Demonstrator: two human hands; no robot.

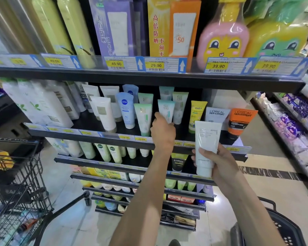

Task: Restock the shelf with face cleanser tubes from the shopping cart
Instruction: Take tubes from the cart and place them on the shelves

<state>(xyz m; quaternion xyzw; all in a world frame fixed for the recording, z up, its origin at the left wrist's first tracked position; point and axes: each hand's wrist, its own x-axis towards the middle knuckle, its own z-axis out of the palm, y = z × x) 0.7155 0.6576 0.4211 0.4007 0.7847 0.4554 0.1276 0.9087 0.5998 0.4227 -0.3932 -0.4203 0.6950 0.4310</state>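
Two hands, two tubes at the shelf

The right hand [219, 164] grips a white tube [206, 148], standing tall, cap down, near the shelf [89, 133]. The left hand [163, 132] pinches a pale blue tube [166, 110] upright on the shelf, cap down.

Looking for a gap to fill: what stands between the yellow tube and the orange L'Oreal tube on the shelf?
In the head view, a grey L'Oreal Men Expert tube stands between the yellow tube and the orange tube.

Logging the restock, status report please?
Left hand on teal tube at shelf. Right hand holds white cleanser tube. Nothing blocking.
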